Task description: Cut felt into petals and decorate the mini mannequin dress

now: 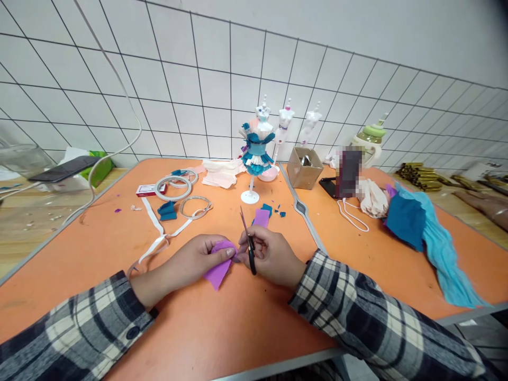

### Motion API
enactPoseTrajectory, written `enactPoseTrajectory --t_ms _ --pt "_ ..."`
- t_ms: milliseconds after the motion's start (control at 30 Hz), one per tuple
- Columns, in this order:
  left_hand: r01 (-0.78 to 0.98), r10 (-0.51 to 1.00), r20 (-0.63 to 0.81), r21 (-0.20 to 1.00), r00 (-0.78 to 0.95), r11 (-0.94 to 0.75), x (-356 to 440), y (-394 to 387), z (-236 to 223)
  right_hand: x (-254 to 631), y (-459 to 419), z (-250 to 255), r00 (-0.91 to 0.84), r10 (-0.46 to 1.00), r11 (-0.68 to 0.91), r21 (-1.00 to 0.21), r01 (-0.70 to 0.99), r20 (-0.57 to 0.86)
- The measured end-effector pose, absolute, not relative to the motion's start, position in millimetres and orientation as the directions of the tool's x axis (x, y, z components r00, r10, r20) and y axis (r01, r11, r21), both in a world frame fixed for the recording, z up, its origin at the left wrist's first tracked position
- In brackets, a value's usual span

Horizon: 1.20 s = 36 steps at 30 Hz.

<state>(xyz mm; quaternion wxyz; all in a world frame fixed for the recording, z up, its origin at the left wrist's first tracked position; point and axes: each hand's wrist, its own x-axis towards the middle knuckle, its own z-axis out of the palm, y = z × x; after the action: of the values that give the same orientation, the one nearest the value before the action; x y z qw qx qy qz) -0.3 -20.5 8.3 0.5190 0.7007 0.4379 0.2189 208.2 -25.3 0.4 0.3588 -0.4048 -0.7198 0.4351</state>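
A piece of purple crepe paper (217, 276) is pinched between the thumb and fingers of my left hand (202, 256), its lower corner hanging free. Close on its right, my right hand (273, 254) grips black-handled scissors (251, 254), blades pointing up and away from the paper. The right fingertips meet the paper's edge by the left thumb. Beyond my right hand lies a purple strip (261, 217) beside small dark teal scraps (282, 214). A white mini dress form (250, 197) stands farther back, dressed in teal, white and pink ruffles.
Tape rolls (173, 188), a red-and-white box (151, 190) and a white ribbon (153, 217) lie on the left. A cardboard box (305, 168) stands behind, near two bare dress forms (311, 124). Blue crepe paper (440, 254) spreads over the right side, near a phone (350, 172).
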Motion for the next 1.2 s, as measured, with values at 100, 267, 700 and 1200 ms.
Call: enactPoseTrajectory --t_ms 100,267,700,1200 --pt "0.381 0.838 -0.133 0.920 0.530 -0.095 1 -22 10 207 -24 -2 -0.412 0.898 0.287 -0.912 0.292 0.151" --pt "0.371 0.828 -0.110 0.920 0.550 -0.124 3 -25 14 208 -25 3 -0.412 0.881 0.371 -0.879 0.300 0.231" --pt "0.227 0.878 -0.203 0.968 0.433 0.112 1 -24 12 242 33 -9 -0.095 0.949 0.315 -0.921 0.228 0.301" --pt "0.203 0.871 -0.150 0.977 0.468 0.059 0 -24 7 246 30 3 0.010 0.903 0.290 -0.626 0.724 0.430"
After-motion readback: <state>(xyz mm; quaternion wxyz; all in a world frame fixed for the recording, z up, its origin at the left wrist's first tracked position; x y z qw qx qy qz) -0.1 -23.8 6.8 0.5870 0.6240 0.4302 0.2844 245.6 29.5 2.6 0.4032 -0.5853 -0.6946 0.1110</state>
